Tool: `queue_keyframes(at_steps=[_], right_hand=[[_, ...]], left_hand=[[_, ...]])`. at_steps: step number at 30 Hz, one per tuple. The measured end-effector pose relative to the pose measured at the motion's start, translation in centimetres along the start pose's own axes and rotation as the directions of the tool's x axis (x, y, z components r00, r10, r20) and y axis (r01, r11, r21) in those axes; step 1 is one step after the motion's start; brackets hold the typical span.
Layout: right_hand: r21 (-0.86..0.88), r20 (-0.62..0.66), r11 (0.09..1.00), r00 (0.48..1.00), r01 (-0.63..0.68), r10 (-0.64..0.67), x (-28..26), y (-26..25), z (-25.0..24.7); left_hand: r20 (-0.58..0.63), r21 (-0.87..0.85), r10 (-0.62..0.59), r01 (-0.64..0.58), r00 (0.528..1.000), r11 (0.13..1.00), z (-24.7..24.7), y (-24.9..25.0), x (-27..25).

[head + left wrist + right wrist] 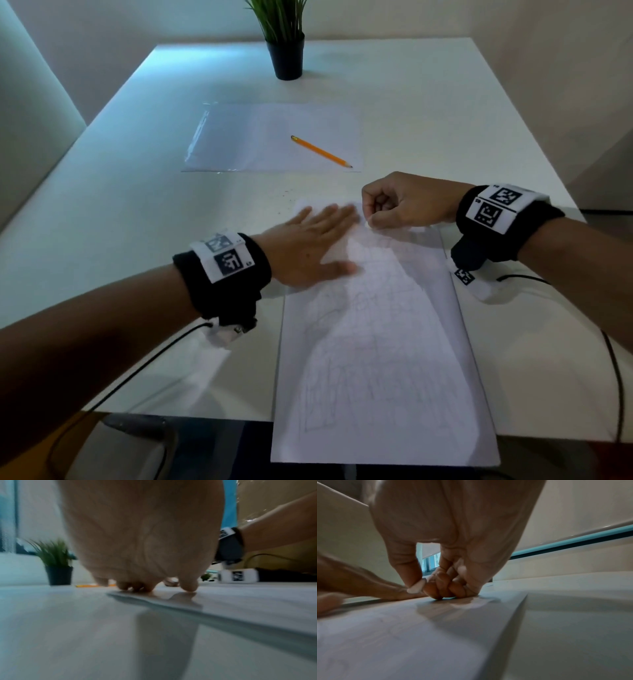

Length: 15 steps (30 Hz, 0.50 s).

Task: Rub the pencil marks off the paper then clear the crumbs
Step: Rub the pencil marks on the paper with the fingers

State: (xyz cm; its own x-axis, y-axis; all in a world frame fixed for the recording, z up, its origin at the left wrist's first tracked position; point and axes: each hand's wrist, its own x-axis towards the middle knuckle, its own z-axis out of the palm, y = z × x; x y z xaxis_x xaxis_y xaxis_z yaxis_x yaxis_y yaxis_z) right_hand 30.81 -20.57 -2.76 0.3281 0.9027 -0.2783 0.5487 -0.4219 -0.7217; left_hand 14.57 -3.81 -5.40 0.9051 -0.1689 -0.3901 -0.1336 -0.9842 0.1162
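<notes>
From the head camera, a long white sheet of paper [376,342] covered in faint grey pencil marks lies on the white desk [137,205], its near end hanging over the desk's front edge at 6 o'clock. The left hand [308,246] lies flat on the sheet's far-left corner, fingers [329,214] straight and spread, blurred. Just beside it at 3 o'clock, the right hand [407,202] is curled into a loose fist on the sheet's far edge, pinching a small white eraser [369,224] whose tip meets the paper. Dark crumbs [286,193] speckle the desk at 12 o'clock of the left hand. Farther off lies a clear plastic sleeve [260,137] with an orange-yellow pencil [320,151] across its right side, and beyond that a green plant in a black pot [286,56].

From the left wrist, the left hand [142,534] fills the upper frame, its fingertips [189,586] resting on the raised edge of the paper [240,608]. The potted plant [58,566] stands at 9 o'clock and a strip of the pencil [85,585] shows beyond the fingers.

From the right wrist, the right hand [450,534] bears down on the paper [419,635], thumb and curled fingers [436,588] clamped on the white eraser [416,587], held at a slant. The left hand's blurred fingers [368,586] lie alongside at 9 o'clock.
</notes>
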Motion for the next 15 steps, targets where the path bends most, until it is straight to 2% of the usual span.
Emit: queue_keyframes(at_steps=[2,3,4,5,7,8,10,12,15], right_hand=[[-0.026,0.008,1.0,1.0,-0.002,0.003,0.1,0.0,0.0],[-0.039,0.013,0.999,1.0,-0.006,0.006,0.1,0.0,0.0],[-0.047,0.019,0.999,1.0,-0.008,0.009,0.2,0.0,-0.1],[-0.048,0.025,0.999,1.0,-0.008,0.01,0.2,0.1,-0.2],[-0.045,0.027,0.999,1.0,-0.009,0.011,0.3,0.1,-0.2],[-0.047,0.022,0.999,1.0,-0.009,0.01,0.3,0.2,-0.2],[-0.058,0.001,0.998,1.0,-0.007,0.007,0.4,0.3,0.0],[-0.087,-0.001,0.996,1.0,-0.017,0.017,0.7,0.2,-0.1],[-0.24,0.024,0.97,0.999,-0.026,0.033,1.7,-0.6,-0.4]], left_hand=[[-0.015,0.042,-0.223,0.224,0.975,0.974,-0.8,-1.6,0.3],[-0.049,0.066,-0.294,0.297,0.954,0.953,-1.1,-2.3,0.3],[-0.096,0.078,-0.294,0.302,0.951,0.95,-1.3,-2.7,0.4],[-0.13,0.089,-0.223,0.235,0.966,0.968,-1.4,-2.6,0.4],[-0.078,0.071,-0.041,0.046,0.996,0.996,-1.3,-2.0,0.4],[-0.025,0.033,-0.013,0.013,1.0,0.999,-1.1,-1.8,0.3],[0.029,-0.021,-0.078,0.079,0.997,0.997,-0.6,-2.1,0.1],[0.027,-0.025,-0.163,0.164,0.986,0.986,-0.4,-2.6,-0.2],[0.017,-0.028,-0.168,0.168,0.986,0.985,-0.2,-2.9,-0.4]])
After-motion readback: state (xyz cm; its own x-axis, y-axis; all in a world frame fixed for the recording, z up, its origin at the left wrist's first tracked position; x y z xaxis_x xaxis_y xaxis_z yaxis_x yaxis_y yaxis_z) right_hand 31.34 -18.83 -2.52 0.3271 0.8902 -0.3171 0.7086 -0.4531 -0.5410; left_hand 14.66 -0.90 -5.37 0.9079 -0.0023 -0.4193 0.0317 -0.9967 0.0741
